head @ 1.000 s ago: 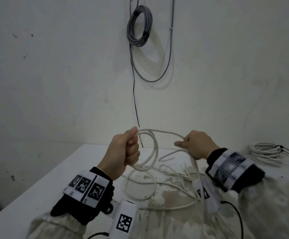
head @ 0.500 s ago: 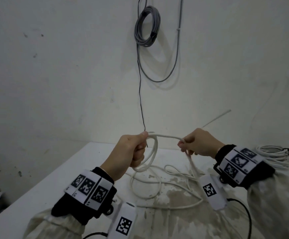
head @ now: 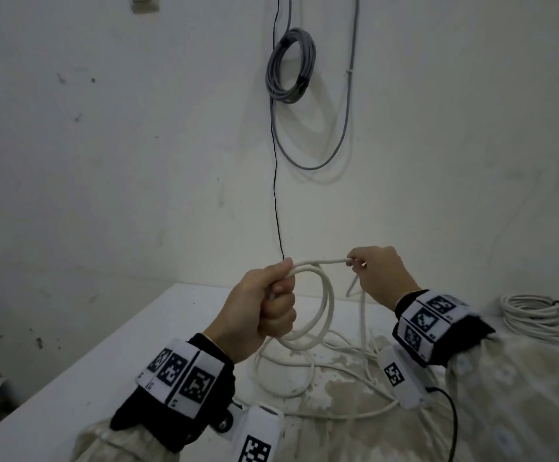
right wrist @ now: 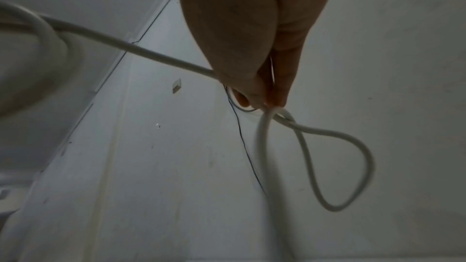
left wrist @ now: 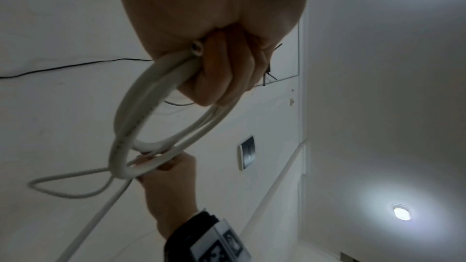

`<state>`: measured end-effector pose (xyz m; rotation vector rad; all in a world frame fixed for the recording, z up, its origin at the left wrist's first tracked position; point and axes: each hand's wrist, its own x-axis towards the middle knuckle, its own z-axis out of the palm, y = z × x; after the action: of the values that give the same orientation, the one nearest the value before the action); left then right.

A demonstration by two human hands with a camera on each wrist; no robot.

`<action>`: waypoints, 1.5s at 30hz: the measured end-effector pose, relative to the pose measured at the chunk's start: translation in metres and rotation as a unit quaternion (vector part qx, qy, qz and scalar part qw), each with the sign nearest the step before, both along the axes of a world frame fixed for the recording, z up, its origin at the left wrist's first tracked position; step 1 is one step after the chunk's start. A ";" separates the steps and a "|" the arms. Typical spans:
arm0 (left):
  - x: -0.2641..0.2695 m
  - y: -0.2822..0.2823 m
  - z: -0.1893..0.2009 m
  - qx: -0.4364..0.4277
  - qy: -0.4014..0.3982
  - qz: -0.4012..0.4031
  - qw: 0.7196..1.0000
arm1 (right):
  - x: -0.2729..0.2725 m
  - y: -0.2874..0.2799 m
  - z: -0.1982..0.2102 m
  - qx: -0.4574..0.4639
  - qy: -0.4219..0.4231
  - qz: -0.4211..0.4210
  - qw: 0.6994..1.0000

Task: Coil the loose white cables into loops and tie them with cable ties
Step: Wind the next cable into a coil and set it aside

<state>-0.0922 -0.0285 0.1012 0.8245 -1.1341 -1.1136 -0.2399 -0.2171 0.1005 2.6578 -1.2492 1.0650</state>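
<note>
A loose white cable [head: 325, 305] hangs in a couple of loops from my left hand [head: 268, 305], whose fist grips the top of the coil above the table. In the left wrist view the coil [left wrist: 141, 119] drops from the curled fingers [left wrist: 227, 71]. My right hand [head: 380, 275] pinches the same cable a short way to the right, a taut strand running between the two hands. The right wrist view shows thumb and fingers [right wrist: 259, 95] pinching the cable [right wrist: 335, 146] where it twists into a loop. More slack cable [head: 305, 378] lies tangled on the white table [head: 104, 361].
A tied white cable coil [head: 531, 315] lies at the table's far right. On the wall behind hangs a grey cable coil [head: 291, 66] with a thin black wire [head: 275, 181] running down. The table's left edge drops off to the floor.
My right hand has slid along the cable and drawn a fresh length up level with the left fist; the free end that stuck up to the right is gone from sight. The coil hangs longer.
</note>
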 end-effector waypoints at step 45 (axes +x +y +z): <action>0.040 0.053 0.077 -0.173 0.158 0.078 0.969 | 0.036 0.036 -0.007 0.054 0.348 0.076 0.933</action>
<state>-0.0523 0.0241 0.1786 0.4356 -0.9410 -0.8483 -0.2035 -0.1809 0.0935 2.8286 -0.9699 0.0044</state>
